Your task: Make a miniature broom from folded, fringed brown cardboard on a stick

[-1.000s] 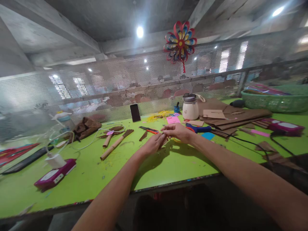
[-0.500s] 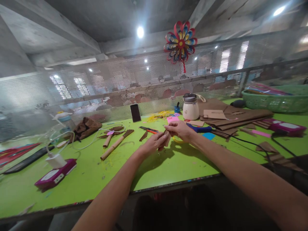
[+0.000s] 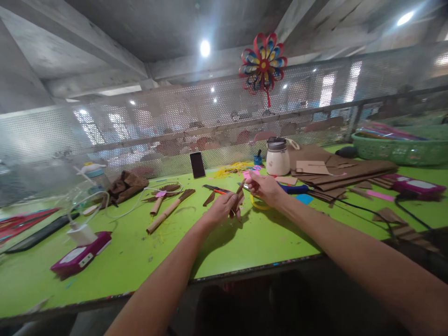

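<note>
My left hand (image 3: 222, 210) is closed around a narrow brown paper strip (image 3: 239, 192) that sticks up from its fingers. My right hand (image 3: 265, 186) hovers just to the right of it, fingers bent, with its fingertips close to the strip's top end; whether they touch it is unclear. Under the right hand a yellow ring (image 3: 258, 204) lies on the green table (image 3: 238, 242). An orange-handled cutter (image 3: 217, 190) lies just beyond the left hand.
Rolled brown paper sticks (image 3: 168, 210) lie to the left. A phone (image 3: 197, 164) leans on the mesh screen. A white jar (image 3: 277, 157), brown paper sheets (image 3: 336, 170) and a green basket (image 3: 399, 147) are to the right. A magenta box (image 3: 80, 254) and charger cable sit at left.
Both hands lifted slightly off the table. The brown strip now points upward in my left hand, and my right hand has drawn a little away to the right, uncovering the yellow ring.
</note>
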### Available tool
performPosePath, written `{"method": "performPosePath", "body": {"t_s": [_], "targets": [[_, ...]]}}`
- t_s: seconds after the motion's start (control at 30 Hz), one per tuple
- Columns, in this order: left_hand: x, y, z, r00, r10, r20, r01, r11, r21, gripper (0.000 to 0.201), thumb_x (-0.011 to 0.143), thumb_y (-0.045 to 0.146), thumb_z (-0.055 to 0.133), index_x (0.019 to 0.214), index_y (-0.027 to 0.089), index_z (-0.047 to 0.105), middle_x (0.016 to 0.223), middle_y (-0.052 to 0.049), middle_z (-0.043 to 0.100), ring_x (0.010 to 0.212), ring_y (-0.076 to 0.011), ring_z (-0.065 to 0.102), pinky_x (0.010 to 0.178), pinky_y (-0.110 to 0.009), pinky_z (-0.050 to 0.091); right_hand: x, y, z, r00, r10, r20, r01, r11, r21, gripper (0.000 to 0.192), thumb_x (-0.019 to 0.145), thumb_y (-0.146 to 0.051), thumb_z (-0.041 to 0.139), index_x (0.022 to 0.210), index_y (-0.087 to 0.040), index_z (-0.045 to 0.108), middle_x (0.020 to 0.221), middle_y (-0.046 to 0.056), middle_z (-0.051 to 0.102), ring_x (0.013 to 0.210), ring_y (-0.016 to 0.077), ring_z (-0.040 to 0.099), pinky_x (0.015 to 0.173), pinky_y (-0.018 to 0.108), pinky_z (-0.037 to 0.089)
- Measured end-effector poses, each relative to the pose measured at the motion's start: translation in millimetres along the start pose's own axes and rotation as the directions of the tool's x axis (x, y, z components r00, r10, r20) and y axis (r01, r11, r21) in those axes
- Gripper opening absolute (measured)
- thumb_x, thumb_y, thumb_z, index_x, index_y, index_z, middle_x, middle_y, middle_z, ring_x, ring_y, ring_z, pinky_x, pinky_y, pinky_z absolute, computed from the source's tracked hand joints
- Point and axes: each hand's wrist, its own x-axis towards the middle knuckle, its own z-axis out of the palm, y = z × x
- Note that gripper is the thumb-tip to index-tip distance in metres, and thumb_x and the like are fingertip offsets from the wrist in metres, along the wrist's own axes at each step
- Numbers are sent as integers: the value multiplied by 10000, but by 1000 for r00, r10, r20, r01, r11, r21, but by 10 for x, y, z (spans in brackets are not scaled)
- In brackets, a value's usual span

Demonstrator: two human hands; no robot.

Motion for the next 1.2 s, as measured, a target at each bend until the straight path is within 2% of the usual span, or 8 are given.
{"method": "performPosePath", "body": {"t_s": [0.1,0.2,0.4,0.7,0.83,0.93,1.1,1.2], "targets": [[11,-31,-3,1000,-22,-10,21,991,-131,326,911,472,406,781,183,484,594,-31,622,498,-120,550,492,-240,408,-64,42,74,989,68,133,-69,998,-1,437,706,-581,675,648,-154,599,589,20,560,504,92,460,493,254,369],[0,-33,3,999,-18,45,28,977,-213,323,901,476,435,872,167,525,638,-34,631,546,-128,589,512,-236,414,-108,102,116,967,26,252,-4,996,-86,338,648,-446,771,669,-143,622,577,2,574,518,93,485,519,253,361],[-20,4,36,996,-52,73,71,953,-295,307,915,447,429,870,151,493,631,-42,642,543,-113,589,535,-223,417,-49,94,55,991,-25,132,31,998,-46,308,553,-342,825,618,-143,599,510,-33,550,438,65,423,466,244,291],[-6,39,-1,993,-102,-66,88,977,-196,261,874,371,519,857,131,620,836,-74,655,741,-131,610,596,-220,458,-108,46,76,964,75,255,-39,989,-141,328,642,-423,758,633,-135,601,551,21,615,458,75,455,460,239,328],[13,14,-18,968,-168,-186,126,967,-221,258,862,337,522,757,119,612,701,-45,641,593,-98,575,548,-207,435,-134,23,73,951,82,297,9,956,-295,344,659,-455,741,617,-137,617,504,2,580,441,76,453,447,237,329],[11,33,-13,971,-188,-144,150,959,-241,256,890,317,472,771,119,582,622,-41,639,505,-95,574,506,-205,419,-137,15,69,954,43,295,56,945,-321,325,644,-444,753,600,-153,616,463,-24,532,429,82,455,444,240,336],[20,66,10,985,-125,-123,99,976,-196,205,907,280,428,875,122,555,642,-55,671,507,-116,619,467,-195,420,-155,-3,85,967,94,235,-7,938,-347,372,720,-494,684,592,-157,591,538,1,561,431,79,460,443,247,339],[26,52,11,989,-100,-109,79,980,-182,189,903,287,432,892,130,536,664,-59,681,523,-127,637,450,-189,413,-160,3,83,962,82,262,31,916,-400,347,729,-472,685,603,-164,586,502,-8,540,424,87,459,443,252,335]]}}
